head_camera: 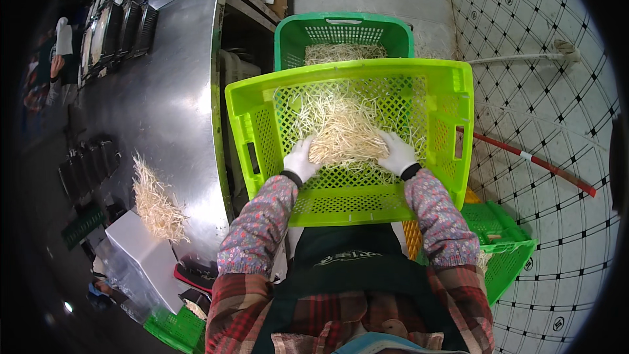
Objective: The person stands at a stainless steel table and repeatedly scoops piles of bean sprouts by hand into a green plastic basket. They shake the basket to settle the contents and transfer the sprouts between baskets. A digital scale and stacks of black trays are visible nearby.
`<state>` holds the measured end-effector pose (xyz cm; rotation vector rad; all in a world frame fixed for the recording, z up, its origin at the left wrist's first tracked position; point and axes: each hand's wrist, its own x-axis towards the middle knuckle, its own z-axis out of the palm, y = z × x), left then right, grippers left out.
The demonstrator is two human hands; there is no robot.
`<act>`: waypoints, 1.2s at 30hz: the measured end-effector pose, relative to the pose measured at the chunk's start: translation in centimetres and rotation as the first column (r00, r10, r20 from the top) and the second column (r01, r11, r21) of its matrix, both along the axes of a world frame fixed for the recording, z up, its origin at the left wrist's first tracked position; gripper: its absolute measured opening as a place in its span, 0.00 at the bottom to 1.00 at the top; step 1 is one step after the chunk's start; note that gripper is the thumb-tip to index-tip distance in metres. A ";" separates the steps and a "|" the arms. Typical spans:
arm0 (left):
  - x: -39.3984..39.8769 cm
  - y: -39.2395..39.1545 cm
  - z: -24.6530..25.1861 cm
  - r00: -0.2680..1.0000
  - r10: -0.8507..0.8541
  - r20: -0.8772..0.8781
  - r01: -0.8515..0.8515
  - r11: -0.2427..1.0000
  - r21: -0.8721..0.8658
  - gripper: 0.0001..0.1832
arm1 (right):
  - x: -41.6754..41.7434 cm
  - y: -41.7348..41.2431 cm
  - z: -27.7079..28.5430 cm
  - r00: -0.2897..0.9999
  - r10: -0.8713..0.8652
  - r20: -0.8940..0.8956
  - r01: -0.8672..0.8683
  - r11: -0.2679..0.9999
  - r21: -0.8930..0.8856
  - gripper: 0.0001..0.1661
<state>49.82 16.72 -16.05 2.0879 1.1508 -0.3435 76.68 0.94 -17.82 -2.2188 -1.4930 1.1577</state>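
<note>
A lime-green plastic crate with mesh sides is right in front of me. In it lies a clump of thin pale stalks, which look like sprouts, with looser strands spread over the mesh floor around it. My left hand, in a white glove, holds the clump's left side. On its right side my right hand, gloved alike, presses in, so the clump sits between both palms. Some of my fingertips are hidden in the stalks.
Behind the crate stands a darker green basket holding more stalks. A steel table at left bears black trays, a loose pile of stalks and a white box. Green crates sit at lower right. Another person's hand shows far left.
</note>
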 end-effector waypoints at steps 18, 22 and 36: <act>1.7 -8.9 -2.2 0.239 0.968 0.079 -0.673 0.224 -0.705 0.53 | -4.8 9.0 3.4 0.966 0.220 0.135 -0.218 0.975 -0.028 0.56; 0.4 -8.9 -3.4 0.049 0.997 0.068 -0.814 0.079 -0.575 0.51 | -2.8 10.6 -0.4 0.998 -0.062 -0.021 0.063 0.995 0.079 0.58; 4.8 -11.6 -3.1 -0.474 0.878 -0.060 -0.240 -0.194 -0.951 0.32 | -12.0 9.1 6.4 0.996 0.054 -0.072 -0.031 0.956 0.291 0.27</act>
